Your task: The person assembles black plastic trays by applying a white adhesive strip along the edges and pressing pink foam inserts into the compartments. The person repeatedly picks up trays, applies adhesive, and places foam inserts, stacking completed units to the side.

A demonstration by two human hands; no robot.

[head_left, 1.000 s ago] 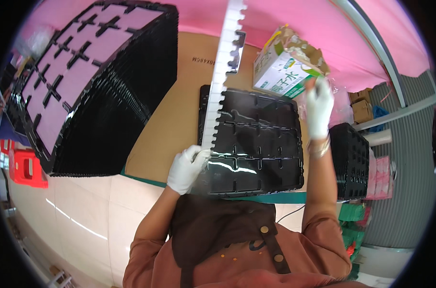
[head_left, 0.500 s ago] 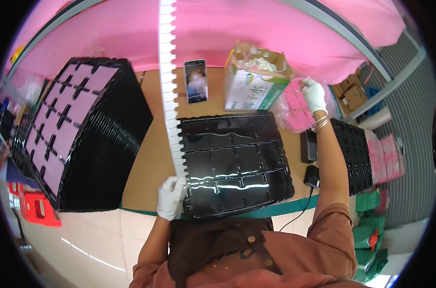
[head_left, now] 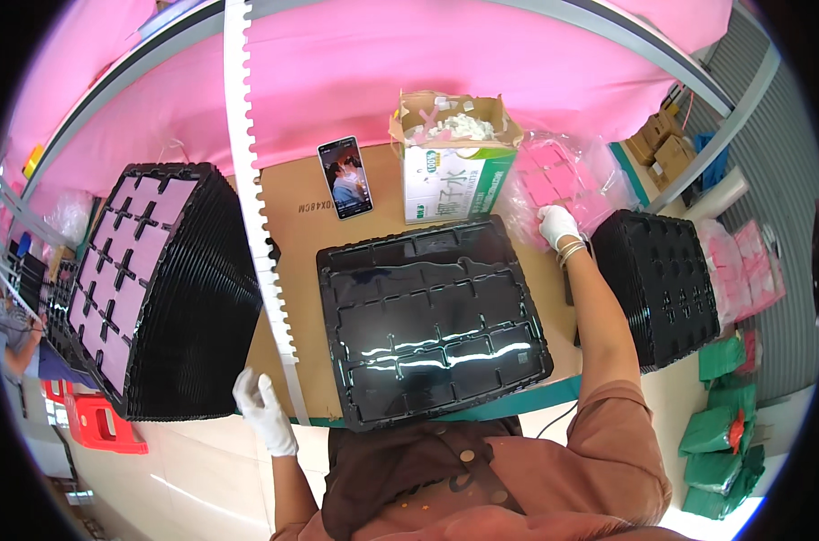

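A black plastic tray [head_left: 427,316] with shallow compartments lies in front of me, glossy with reflections. My left hand [head_left: 267,415], in a white glove, is off the tray's left side with its fingers apart, holding nothing. Just beside it runs a long white toothed strip [head_left: 254,212], reaching up to the top of the view. My right hand [head_left: 558,227], also gloved, is at the near edge of a clear plastic bag with pink sheets [head_left: 554,171]. Its fingers are bent together; whatever is between them is too small to make out.
Tall stacked black trays [head_left: 193,298] with pink pieces on top stand at the left. More black trays [head_left: 667,279] are at the right. A phone [head_left: 345,178] and an open carton [head_left: 455,185] with white material inside stand at the back. A red stool [head_left: 103,422] is on the floor.
My left hand has let go by the tray's left edge and moved left, its fingers spreading. My right hand has drawn nearer across the pink sheets. The strip appears further left; the whole view has shifted.
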